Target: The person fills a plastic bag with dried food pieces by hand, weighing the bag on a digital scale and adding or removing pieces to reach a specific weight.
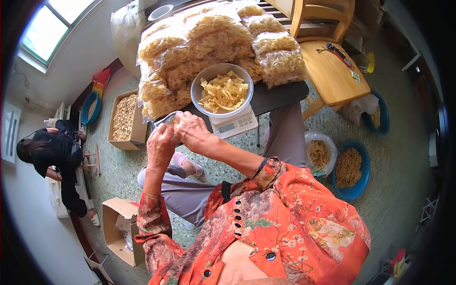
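Note:
My left hand (161, 145) and my right hand (194, 134) are close together at the near left edge of the dark table. Both have their fingers closed on a clear plastic bag (164, 118), only a small part of which shows between and beyond the fingers. Just past my right hand, a translucent bowl (195, 95) of pale yellow dried strips (224, 92) rests on a white digital scale (240, 124). Behind the bowl, filled clear bags (199, 52) of similar strips are stacked high.
A wooden chair (332, 71) holding small items stands at the right. Blue basins (365, 175) and an open bag of dried food (319, 154) are on the floor. Cardboard boxes (114, 137) are on the left, where another person (57, 152) in black sits.

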